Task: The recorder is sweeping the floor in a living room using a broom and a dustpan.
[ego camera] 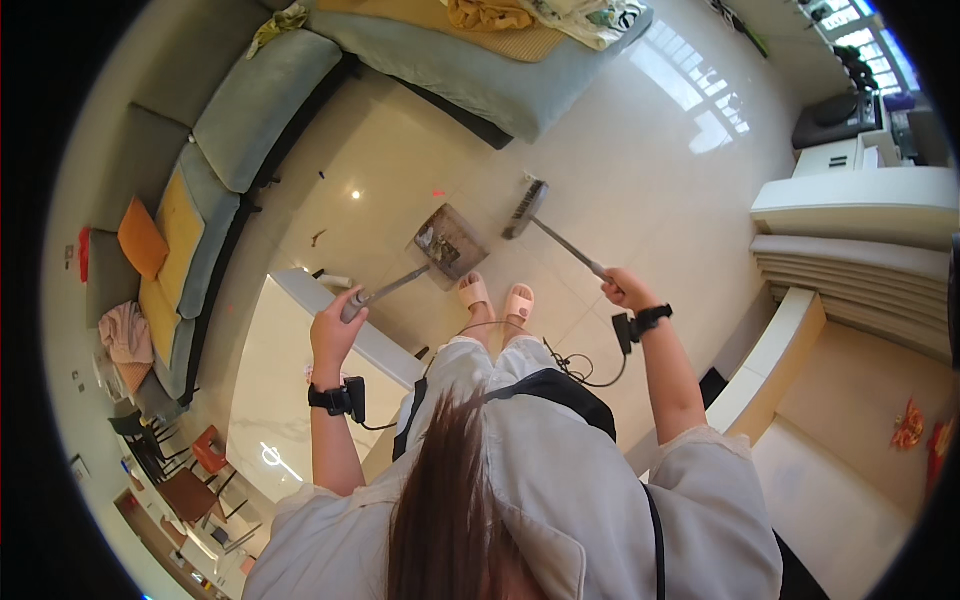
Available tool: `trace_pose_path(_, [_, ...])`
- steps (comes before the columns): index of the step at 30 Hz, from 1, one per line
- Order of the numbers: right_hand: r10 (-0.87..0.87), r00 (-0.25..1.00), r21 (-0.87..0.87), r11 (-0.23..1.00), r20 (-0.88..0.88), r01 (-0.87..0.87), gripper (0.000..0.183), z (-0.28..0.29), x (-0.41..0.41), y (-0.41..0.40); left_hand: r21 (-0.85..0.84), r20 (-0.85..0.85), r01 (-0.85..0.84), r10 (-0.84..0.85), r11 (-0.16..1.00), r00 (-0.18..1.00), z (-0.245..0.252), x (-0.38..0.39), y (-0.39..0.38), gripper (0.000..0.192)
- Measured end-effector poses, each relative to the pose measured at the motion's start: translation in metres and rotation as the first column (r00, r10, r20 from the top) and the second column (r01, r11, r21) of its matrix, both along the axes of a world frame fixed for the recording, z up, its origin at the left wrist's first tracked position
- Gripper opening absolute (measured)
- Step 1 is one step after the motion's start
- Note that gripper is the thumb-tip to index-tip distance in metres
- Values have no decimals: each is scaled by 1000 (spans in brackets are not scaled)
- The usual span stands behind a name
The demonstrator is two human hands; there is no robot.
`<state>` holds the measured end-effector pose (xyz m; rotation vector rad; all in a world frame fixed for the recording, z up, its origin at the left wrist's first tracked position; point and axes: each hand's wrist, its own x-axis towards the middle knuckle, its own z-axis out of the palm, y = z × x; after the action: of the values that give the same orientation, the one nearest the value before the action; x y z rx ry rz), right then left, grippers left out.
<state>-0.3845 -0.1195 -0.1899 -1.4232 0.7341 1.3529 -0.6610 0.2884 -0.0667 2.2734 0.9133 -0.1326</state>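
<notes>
My left hand (337, 327) grips the handle of a long-handled dustpan (472, 245), whose pan rests on or just over the tiled floor in front of my feet. Some dirt and scraps (444, 249) lie inside the pan. In my right hand (628, 289) is the grey handle of a broom (527, 209). Its dark bristle head is to the right of the pan and apart from it. A small pale scrap (529, 178) lies by the far end of the bristles.
A marble-topped table (262, 390) stands close on my left. Beyond it runs a grey sofa (266, 112), with a cloth-covered section (480, 82) ahead. On the floor (630, 172) lie a red scrap (439, 193) and a brown scrap (318, 237). White cabinets (847, 195) line the right side.
</notes>
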Motion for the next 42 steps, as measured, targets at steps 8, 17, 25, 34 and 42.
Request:
trace_pose_path(8, [399, 826, -319, 905, 399, -283, 18, 9, 44, -21, 118, 48, -85, 80, 989, 996, 13, -31, -31, 32])
trace_pose_path(17, [409, 719, -463, 876, 561, -138, 15, -59, 109, 40, 143, 106, -219, 205, 965, 973, 21, -76, -73, 32])
trace_pose_path(25, [759, 426, -703, 635, 492, -320, 21, -137, 115, 57, 113, -66, -352, 361, 929, 930, 41, -92, -103, 33])
trace_pose_path(34, [956, 131, -709, 284, 263, -645, 27, -46, 28, 31, 111, -90, -304, 315, 946, 945, 27, -84, -106, 32])
trace_pose_path(42, [873, 253, -660, 481, 416, -576, 29, -62, -45, -51, 124, -45, -153, 160, 980, 986, -3, -61, -67, 32])
